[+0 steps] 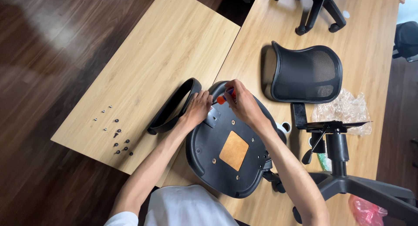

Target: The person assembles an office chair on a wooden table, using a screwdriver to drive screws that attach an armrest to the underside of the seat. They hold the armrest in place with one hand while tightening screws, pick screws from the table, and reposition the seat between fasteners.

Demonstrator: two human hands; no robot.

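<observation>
A black chair seat (226,165) lies upside down on the wooden table, with a square opening showing the wood in its middle. My left hand (197,109) presses on a black armrest (171,106) and its grey metal bracket (213,116) at the seat's left edge. My right hand (241,102) grips a red and blue screwdriver (224,96), its tip pointing down at the bracket.
Several small black and silver screws (115,134) lie on the left table. A black mesh backrest (307,73) lies to the right. A chair base with gas lift and tilt plate (337,156) lies at right, beside a clear plastic bag (346,108) and a pink bag (368,210). Another chair base (318,8) is at top.
</observation>
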